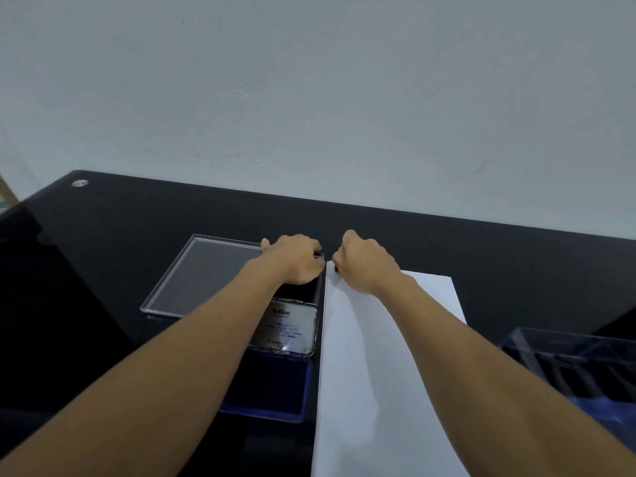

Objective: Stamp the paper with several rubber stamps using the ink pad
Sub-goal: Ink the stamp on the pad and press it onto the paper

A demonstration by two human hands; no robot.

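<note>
White paper lies flat just right of the open blue ink pad, a small dark stamp on its far left corner.

Both forearms are bare along their whole visible length. The left hand and the right hand are likewise uncovered, wrists included.

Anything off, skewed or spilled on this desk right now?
No spill or damage. One oddity: the right hand holds a small dark stamp at the far left corner of the white paper sheet, so the print may run off the edge.
</note>
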